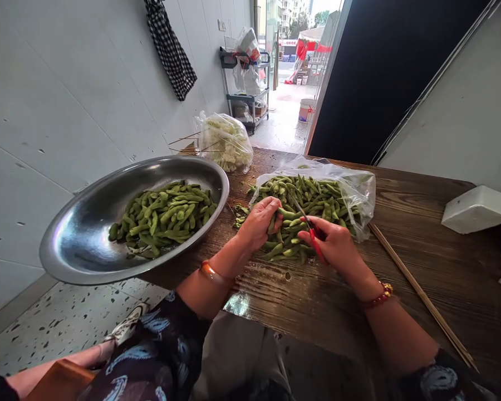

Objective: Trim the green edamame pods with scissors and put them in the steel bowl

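Observation:
My left hand [262, 223] is closed around a few green edamame pods [289, 214], their ends sticking out toward the right. In my right hand [333, 240] is a pair of scissors [314, 236] with red handles; its blades point up and left, close to the held pods. Behind and beneath both hands, a heap of edamame pods [317, 192] spills from a clear plastic bag [364, 195] onto the wooden table. To the left, a wide steel basin [79, 234] holds many more pods [167, 214].
A clear bag of cauliflower [227, 142] with thin skewers lies at the table's far edge. Long wooden sticks [421, 295] rest on the table [434, 223] at right, near a white box [476, 210]. A cart [248, 97] stands by the doorway. Someone's leg and shoe [127, 326] show lower left.

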{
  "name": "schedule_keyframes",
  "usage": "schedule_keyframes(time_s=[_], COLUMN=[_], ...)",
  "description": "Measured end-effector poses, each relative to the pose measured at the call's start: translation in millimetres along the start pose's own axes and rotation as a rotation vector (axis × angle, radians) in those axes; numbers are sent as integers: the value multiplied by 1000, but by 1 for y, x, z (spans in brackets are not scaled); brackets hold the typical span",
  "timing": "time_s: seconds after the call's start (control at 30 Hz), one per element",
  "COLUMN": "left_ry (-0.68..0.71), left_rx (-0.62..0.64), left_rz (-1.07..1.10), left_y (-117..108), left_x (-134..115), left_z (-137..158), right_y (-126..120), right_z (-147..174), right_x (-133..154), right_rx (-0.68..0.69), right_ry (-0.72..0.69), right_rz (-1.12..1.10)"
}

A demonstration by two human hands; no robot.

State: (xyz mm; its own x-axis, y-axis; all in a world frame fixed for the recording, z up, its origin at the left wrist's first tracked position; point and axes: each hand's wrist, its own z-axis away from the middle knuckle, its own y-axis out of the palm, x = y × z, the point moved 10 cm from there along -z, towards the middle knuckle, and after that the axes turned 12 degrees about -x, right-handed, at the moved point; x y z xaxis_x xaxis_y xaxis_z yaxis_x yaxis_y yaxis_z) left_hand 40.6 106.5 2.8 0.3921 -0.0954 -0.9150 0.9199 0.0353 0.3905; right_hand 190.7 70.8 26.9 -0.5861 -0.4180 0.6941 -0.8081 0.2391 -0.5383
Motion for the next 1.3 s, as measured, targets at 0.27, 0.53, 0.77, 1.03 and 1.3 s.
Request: schedule_keyframes(time_s=[0.27, 0.53, 0.77, 1.03, 1.3], left_ry=[-25, 448, 485, 439, 343], left_rx=[-27, 49, 133, 111, 215], left_rz=[-157, -1258, -1406, -930, -770], left_y=[-10, 11, 14, 12, 24], left_x=[-4, -11, -4, -20, -18], left_z=[-2, 7, 7, 6, 16], right_y=[-15, -16, -18, -15, -11], right_z=[-7, -6, -8, -8, -8], right_x=[-21, -25, -28, -21, -23], right_rx=[-59, -61, -74, -22, -22], right_ry=[150, 161, 170, 139, 217], right_rz=[-45, -62, -62, -53, -183])
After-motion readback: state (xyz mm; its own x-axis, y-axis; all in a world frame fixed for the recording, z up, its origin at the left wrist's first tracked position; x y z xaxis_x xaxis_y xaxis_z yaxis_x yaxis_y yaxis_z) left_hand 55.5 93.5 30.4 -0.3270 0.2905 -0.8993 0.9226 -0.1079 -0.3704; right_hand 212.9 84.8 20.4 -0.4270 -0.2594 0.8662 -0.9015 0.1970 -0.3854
